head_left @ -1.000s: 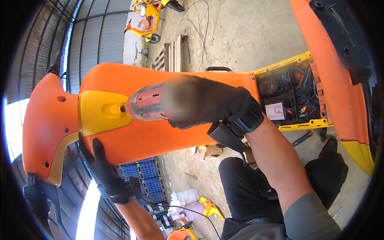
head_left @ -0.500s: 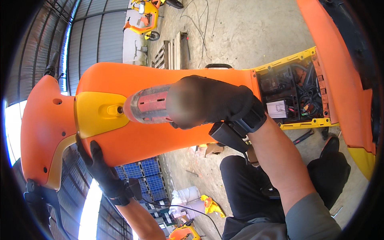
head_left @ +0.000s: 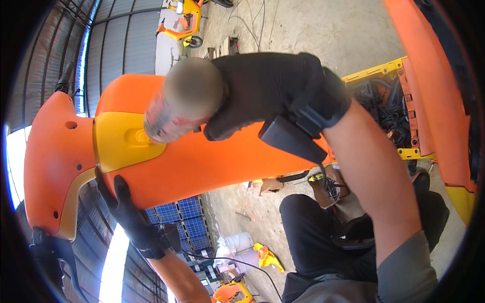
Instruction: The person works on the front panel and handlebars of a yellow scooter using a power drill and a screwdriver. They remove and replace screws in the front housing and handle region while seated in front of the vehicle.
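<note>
Hands: two, both black-gloved. Right hand (head_left: 265,83) closed around one red power tool (head_left: 166,121), held over the left half of the orange body (head_left: 222,159). Tool's nose lies over the right end of the single yellow panel (head_left: 115,141); bit not visible, contact cannot be told. Tool's rear end blurred; most fingers of this hand hidden.

Left hand (head_left: 127,212) at the body's lower edge, near its left end, just below the panel; two digits spread and touching, rest out of sight. Whether it grips cannot be told.

Orange front piece (head_left: 50,156), one, beyond the body's left end: three round recesses counted. Open bay (head_left: 376,108), one, past the body's right end, partly covered by the right wrist; cables inside, too tangled to count.

Floor: one yellow-orange scooter (head_left: 188,25) clear enough to tell; another (head_left: 233,293) cut off by the lower edge of view. Blue crates (head_left: 184,217) partly hidden by the body, count uncertain.
</note>
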`<action>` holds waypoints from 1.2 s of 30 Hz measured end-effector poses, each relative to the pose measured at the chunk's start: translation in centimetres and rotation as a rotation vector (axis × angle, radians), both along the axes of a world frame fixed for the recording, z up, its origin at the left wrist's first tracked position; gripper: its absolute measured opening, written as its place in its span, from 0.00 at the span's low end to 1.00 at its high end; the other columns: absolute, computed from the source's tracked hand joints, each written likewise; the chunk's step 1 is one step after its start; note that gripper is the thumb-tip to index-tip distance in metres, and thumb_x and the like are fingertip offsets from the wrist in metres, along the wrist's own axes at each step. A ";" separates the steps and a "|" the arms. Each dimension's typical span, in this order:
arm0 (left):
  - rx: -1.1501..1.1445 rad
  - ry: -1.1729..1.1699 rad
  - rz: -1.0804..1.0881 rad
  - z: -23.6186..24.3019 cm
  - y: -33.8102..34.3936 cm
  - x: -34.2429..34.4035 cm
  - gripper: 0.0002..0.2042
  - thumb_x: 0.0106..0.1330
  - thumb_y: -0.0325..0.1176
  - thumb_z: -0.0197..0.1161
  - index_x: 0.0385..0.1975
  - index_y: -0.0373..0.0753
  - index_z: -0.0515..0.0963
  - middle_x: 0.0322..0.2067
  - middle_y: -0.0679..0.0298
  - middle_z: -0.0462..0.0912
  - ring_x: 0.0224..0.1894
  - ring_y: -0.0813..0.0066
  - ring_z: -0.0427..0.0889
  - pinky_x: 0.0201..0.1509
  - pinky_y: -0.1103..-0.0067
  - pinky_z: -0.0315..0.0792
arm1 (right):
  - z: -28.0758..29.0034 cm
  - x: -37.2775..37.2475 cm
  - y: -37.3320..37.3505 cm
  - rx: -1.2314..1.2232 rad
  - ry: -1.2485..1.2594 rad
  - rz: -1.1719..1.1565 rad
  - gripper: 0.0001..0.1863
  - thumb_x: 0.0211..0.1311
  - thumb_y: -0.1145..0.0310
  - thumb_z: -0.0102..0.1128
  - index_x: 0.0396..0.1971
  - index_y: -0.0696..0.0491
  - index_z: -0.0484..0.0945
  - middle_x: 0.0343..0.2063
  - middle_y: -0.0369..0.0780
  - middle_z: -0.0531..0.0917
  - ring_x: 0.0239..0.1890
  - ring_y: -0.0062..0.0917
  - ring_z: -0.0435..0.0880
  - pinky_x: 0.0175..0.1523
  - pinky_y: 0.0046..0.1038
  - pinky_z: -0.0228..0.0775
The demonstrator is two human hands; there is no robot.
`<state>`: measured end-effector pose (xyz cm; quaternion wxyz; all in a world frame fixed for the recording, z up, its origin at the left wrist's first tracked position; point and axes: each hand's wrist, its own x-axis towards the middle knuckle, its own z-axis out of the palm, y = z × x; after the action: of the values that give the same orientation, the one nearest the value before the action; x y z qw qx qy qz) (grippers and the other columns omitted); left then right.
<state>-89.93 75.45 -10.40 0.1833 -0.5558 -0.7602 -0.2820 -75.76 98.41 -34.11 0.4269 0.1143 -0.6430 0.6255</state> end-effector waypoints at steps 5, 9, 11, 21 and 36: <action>0.023 0.038 0.052 -0.1 0.2 -0.1 0.31 0.73 0.37 0.59 0.74 0.37 0.60 0.68 0.51 0.66 0.67 0.59 0.71 0.70 0.67 0.66 | -0.7 -2.1 0.6 -0.162 0.134 0.179 0.25 0.49 0.61 0.79 0.46 0.58 0.82 0.36 0.42 0.88 0.38 0.27 0.87 0.47 0.29 0.80; 0.059 0.057 0.084 -0.1 0.2 -0.5 0.31 0.72 0.38 0.58 0.73 0.37 0.61 0.68 0.51 0.67 0.66 0.59 0.71 0.69 0.67 0.67 | -2.2 -2.5 1.1 -0.030 0.178 0.114 0.29 0.49 0.63 0.80 0.50 0.58 0.80 0.41 0.43 0.85 0.42 0.29 0.85 0.51 0.30 0.79; 0.057 0.077 0.081 0.0 0.1 -0.7 0.31 0.72 0.40 0.58 0.73 0.37 0.62 0.68 0.51 0.67 0.66 0.59 0.72 0.69 0.67 0.67 | -2.4 -2.4 1.3 0.078 0.214 0.019 0.31 0.48 0.64 0.81 0.52 0.58 0.79 0.44 0.43 0.84 0.45 0.29 0.85 0.53 0.30 0.78; 0.066 -0.014 0.049 -0.2 0.3 -0.5 0.36 0.67 0.46 0.61 0.73 0.36 0.61 0.65 0.50 0.70 0.65 0.57 0.74 0.67 0.66 0.69 | -2.5 -1.6 2.2 0.410 0.364 -0.276 0.38 0.48 0.69 0.83 0.60 0.58 0.74 0.56 0.44 0.79 0.56 0.31 0.81 0.62 0.31 0.75; 0.117 0.017 0.101 -1.0 1.1 0.5 0.36 0.67 0.46 0.59 0.73 0.36 0.61 0.66 0.50 0.68 0.65 0.56 0.73 0.68 0.64 0.68 | -1.5 -3.0 0.1 0.053 0.613 0.164 0.24 0.61 0.67 0.71 0.57 0.55 0.78 0.47 0.42 0.84 0.49 0.31 0.83 0.58 0.31 0.77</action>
<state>-89.47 76.53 -11.38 0.2360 -0.5074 -0.7680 -0.3116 -78.80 98.53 -35.63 0.5458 0.3599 -0.4891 0.5773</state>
